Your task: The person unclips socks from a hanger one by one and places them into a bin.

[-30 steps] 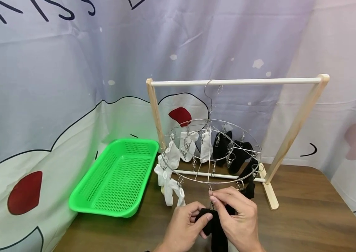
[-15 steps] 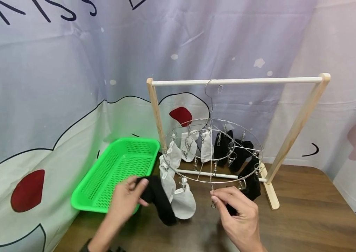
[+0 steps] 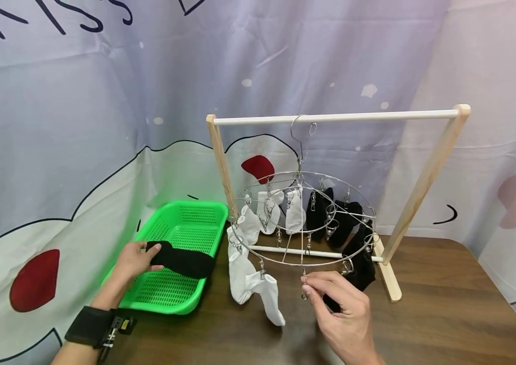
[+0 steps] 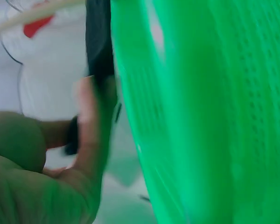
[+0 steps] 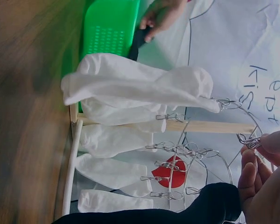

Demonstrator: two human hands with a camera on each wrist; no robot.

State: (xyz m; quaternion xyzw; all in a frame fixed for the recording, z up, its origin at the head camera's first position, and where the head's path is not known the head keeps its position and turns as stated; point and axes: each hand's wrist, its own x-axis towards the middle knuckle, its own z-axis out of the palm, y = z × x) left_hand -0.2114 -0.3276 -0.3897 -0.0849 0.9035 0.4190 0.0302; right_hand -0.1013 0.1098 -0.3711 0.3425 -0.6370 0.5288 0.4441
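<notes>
My left hand (image 3: 134, 259) pinches a black sock (image 3: 187, 261), which stretches to the right over the green basket (image 3: 178, 307). In the left wrist view the hand and the sock (image 4: 99, 42) are blurred beside the basket's side. My right hand (image 3: 342, 309) pinches a metal clip (image 5: 250, 140) at the front of the round wire hanger (image 3: 281, 263); no sock is in that clip. Several white socks (image 3: 269, 296) hang along the hanger's left side and back. Several black socks (image 3: 360, 268) hang on its right, one close under my right hand.
The hanger hooks over the white top bar (image 3: 340, 116) of a wooden rack (image 3: 427, 187). Its foot (image 3: 390, 279) stands on the brown table (image 3: 440, 304). A patterned cloth (image 3: 185, 76) hangs behind. Loose clips dangle from the inner ring.
My left hand has drawn the black sock off the front clip and carried it left over the basket. My right hand stays at that clip. The front white sock has swung.
</notes>
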